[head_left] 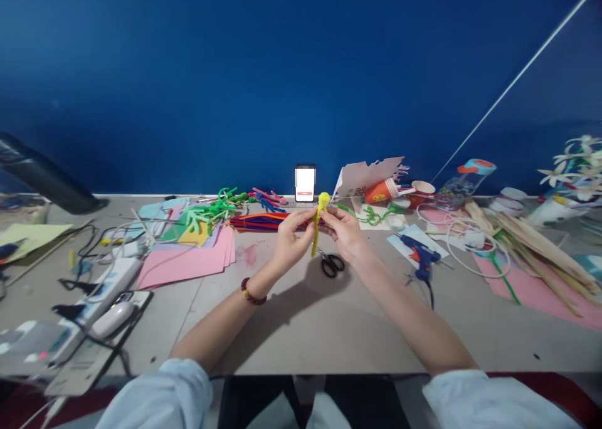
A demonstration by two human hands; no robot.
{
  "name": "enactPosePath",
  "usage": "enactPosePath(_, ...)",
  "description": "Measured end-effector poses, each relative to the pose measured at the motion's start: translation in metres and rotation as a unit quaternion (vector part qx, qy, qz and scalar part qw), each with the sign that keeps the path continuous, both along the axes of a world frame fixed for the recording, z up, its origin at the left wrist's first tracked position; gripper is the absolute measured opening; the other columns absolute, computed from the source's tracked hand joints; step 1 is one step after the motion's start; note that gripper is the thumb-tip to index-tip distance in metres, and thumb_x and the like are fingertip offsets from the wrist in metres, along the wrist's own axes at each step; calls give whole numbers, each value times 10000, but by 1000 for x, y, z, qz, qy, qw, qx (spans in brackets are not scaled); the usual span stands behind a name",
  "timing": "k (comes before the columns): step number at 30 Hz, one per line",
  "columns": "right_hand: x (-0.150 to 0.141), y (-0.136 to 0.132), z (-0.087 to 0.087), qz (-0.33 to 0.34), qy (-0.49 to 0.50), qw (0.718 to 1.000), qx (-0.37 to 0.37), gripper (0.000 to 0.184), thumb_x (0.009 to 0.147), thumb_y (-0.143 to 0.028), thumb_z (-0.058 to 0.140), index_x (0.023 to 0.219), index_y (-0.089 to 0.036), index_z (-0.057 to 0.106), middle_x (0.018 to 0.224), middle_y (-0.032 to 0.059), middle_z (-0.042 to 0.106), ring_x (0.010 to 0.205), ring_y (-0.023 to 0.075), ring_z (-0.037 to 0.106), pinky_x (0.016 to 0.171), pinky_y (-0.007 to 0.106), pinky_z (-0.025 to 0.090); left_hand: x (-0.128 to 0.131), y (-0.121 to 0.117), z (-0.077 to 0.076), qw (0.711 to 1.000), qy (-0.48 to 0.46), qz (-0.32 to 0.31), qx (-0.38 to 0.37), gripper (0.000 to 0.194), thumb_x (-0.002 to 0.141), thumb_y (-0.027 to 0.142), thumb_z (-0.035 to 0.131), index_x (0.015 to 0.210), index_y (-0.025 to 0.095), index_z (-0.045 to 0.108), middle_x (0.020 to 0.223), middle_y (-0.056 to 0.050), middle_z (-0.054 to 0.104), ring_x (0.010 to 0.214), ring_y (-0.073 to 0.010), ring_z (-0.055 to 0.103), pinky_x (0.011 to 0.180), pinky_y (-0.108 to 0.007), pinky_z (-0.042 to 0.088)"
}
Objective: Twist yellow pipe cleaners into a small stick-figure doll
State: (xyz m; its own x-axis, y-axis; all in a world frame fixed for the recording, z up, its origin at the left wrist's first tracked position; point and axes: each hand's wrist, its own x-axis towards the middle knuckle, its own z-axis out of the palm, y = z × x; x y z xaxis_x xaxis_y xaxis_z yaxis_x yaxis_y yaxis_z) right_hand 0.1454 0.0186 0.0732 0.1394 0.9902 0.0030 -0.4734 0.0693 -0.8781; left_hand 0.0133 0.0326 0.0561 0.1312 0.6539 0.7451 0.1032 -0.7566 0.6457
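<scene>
Both hands meet above the middle of the table on a yellow pipe-cleaner figure (320, 219) with a round fuzzy head and a stem hanging down. My left hand (292, 239), a beaded bracelet on its wrist, pinches the figure from the left. My right hand (343, 229) pinches it from the right, just below the head. Black scissors (332, 264) lie on the table under the hands. A bundle of red, orange and blue pipe cleaners (261, 221) lies just behind my left hand.
Pink and coloured paper sheets (188, 256) with green pipe-cleaner shapes (211, 211) lie at the left, beside a power strip (110, 285) and cables. A phone (305, 182) leans on the blue wall. A blue glue gun (422, 255), paper cups (383, 190) and wooden sticks (536, 244) sit at the right.
</scene>
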Motion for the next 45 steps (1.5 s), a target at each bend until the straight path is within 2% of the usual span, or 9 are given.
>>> enactPosePath(5,2,1,0,20,8,1000,-6,365,464,-388,901,709,-205,703,711,-15,717,655,128,665,684,277,575,-5,6,6,998,-14,-35,-59,199,839,188,590,992,186,718,1007,-85,675,911,-165,660,685,-249,560)
enactPosePath(10,0,1,0,31,8,999,10,340,484,-377,890,718,-215,704,729,-17,718,675,135,665,734,304,567,-8,10,10,996,-16,-25,-88,174,833,239,633,974,174,712,971,-81,688,896,-164,659,751,-271,554)
enactPosePath(15,1,2,-1,44,-21,998,25,316,507,-394,876,743,-241,733,758,-19,724,734,148,668,800,331,548,-8,8,10,992,-25,-26,-124,207,826,293,656,987,170,702,947,-75,715,801,-144,664,719,-263,551)
enactPosePath(21,7,6,-6,64,-97,992,51,255,639,-457,795,793,-258,755,829,16,734,803,191,665,832,399,531,-10,13,9,977,-91,-32,-188,199,788,322,684,905,163,709,865,-64,724,736,-144,669,668,-255,545)
enactPosePath(28,8,5,-3,111,-102,988,41,282,601,-410,823,814,-245,743,806,-4,707,692,136,615,717,328,523,-8,13,11,960,-123,-60,-245,221,724,334,734,860,165,694,794,-42,708,675,-134,658,592,-232,532)
enactPosePath(33,9,6,-3,96,-97,990,36,315,592,-431,824,807,-227,717,753,-7,689,672,138,618,656,302,505,-6,9,15,956,-137,-76,-250,270,722,345,747,891,166,636,835,-36,692,711,-129,664,627,-227,543)
enactPosePath(37,11,9,-5,73,-77,994,21,302,588,-430,823,779,-234,696,700,-19,682,617,128,603,619,284,489,-5,9,13,958,-110,-103,-243,264,756,348,727,913,165,619,830,-40,692,749,-132,673,681,-235,554)
enactPosePath(40,13,10,-6,69,-66,995,18,258,609,-404,806,772,-241,689,694,-19,687,621,140,611,633,298,500,-5,12,8,950,-84,-151,-261,319,749,369,737,959,160,621,862,-61,708,764,-148,688,708,-271,574)
enactPosePath(45,16,11,-5,65,-81,994,18,217,638,-351,767,807,-242,687,727,-22,697,638,148,623,698,336,523,-7,17,3,934,-76,-198,-286,347,742,415,737,936,158,608,821,-67,725,668,-163,695,604,-302,592)
